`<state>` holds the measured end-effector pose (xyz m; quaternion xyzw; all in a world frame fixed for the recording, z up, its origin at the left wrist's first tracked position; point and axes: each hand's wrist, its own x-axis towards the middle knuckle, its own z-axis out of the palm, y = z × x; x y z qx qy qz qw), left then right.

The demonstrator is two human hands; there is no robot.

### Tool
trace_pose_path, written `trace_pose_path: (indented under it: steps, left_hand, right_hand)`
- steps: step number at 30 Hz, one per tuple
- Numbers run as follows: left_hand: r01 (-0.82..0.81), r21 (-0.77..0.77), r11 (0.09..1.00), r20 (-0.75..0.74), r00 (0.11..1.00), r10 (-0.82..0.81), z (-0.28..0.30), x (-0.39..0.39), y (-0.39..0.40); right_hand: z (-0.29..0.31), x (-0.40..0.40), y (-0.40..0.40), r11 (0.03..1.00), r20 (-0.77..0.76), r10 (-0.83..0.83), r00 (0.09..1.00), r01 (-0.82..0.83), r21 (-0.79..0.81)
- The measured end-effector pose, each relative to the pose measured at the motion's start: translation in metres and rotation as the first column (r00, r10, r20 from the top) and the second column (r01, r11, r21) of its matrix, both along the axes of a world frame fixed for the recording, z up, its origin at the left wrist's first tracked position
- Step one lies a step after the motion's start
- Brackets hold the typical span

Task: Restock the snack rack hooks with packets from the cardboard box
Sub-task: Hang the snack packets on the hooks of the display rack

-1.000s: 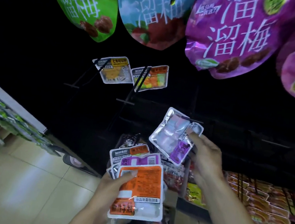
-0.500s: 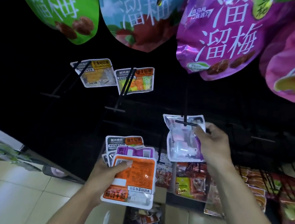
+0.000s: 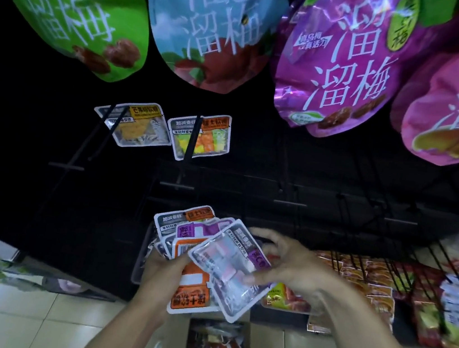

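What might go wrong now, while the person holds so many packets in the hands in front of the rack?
1. The left hand grips a loose fan of packets; one may slip out and fall toward the cardboard box or the floor.
2. The right hand holds the clear purple packet only near one edge, so it may drop.
3. The rack hooks are dark and hard to see; threading may miss.

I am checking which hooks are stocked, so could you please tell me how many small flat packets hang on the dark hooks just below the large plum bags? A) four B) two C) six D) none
B: only two show there, side by side, a yellow packet on the left and a green and orange packet right of it, while the neighbouring hooks to the right look bare.
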<state>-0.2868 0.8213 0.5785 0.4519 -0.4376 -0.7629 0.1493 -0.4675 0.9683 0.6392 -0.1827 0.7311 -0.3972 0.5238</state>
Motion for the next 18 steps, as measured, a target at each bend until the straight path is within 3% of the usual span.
trace_pose_path:
  steps: [3,5,7,12,18]
  left_hand:
    - [-0.04,0.024,0.999,-0.018,0.999,0.04,0.001,-0.002,-0.002]
    - [-0.064,0.022,0.998,-0.018,0.998,0.064,-0.001,-0.003,-0.006]
    - [-0.089,0.004,0.996,-0.007,0.996,0.089,-0.005,-0.001,-0.011]
    - [-0.128,-0.012,0.992,0.01,0.992,0.128,-0.008,0.01,-0.023]
    - [-0.11,-0.005,0.994,-0.026,0.994,0.11,-0.003,0.016,-0.027]
  right_hand:
    - [-0.009,0.008,0.003,0.96,0.014,-0.273,0.962,0.274,-0.066]
    - [-0.008,0.006,0.003,0.843,0.121,-0.489,0.864,0.503,-0.191]
    - [0.002,-0.001,0.001,0.738,0.2,-0.57,0.797,0.603,-0.303]
    - [0.028,-0.011,-0.009,0.775,-0.064,-0.506,0.86,0.421,-0.47]
    - [0.037,-0.009,-0.013,0.727,-0.201,-0.616,0.761,0.453,-0.516]
